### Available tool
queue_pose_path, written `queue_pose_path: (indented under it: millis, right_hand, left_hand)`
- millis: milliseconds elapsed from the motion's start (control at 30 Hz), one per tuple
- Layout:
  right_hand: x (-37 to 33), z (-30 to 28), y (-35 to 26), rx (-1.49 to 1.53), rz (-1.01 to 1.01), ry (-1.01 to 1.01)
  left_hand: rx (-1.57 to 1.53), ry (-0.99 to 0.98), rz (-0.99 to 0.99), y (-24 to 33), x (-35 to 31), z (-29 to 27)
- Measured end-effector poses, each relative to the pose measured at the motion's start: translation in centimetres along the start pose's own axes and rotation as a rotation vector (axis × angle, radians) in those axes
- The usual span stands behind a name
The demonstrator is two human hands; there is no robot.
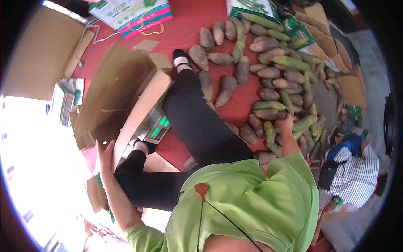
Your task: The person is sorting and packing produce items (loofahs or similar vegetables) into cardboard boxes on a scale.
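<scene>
Rightward, gripping with right hand [288, 122] fingers a green-brown shoot [305, 123] lying crosswise on the heap [273, 71]; left hand [105, 152] fingers clamped on carton [113, 96] edge.

Produce packing floor: root-vegetable heap [273, 80]; cartons [117, 92]; scale [157, 126]

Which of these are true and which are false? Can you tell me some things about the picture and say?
1. The left hand rests on the edge of a cardboard box. True.
2. The right hand reaches into the pile of roots. True.
3. The floor mat is blue. False: it is red.
4. The scale sits on top of the pile of roots. False: it sits under the cardboard box, with its green display showing.
5. The person's shirt is green. True.
6. The cardboard box is full of roots. False: none show in the part of it that can be seen.
</scene>
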State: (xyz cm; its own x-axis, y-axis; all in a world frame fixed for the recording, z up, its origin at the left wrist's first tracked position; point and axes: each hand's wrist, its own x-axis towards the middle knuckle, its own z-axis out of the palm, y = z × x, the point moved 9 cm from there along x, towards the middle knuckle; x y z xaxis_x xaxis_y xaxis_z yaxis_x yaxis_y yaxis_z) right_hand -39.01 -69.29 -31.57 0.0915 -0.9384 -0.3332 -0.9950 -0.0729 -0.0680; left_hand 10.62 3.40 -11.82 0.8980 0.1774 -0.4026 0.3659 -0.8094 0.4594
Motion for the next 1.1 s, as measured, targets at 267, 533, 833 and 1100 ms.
queue_pose_path:
  millis: [267,533,833,1100]
  right_hand:
    - [-2.4,-1.0,-0.3,-0.006,-0.094,0.046]
    - [-2.3,-6.9,-5.9,0.135,-0.404,0.184]
    - [-15.2,-20.5,-30.9,0.921,-0.720,-0.083]
    - [-32.2,-21.9,-51.2,0.886,-1.432,-0.466]
  left_hand:
    - [-0.107,0.024,0.060,2.6,-1.8,0.2]
    - [-0.175,0.021,0.080,2.3,-1.5,0.8]
    - [-0.217,0.065,0.114,1.4,-1.2,1.3]
    - [-0.126,0.093,0.145,1.4,-1.2,0.6]
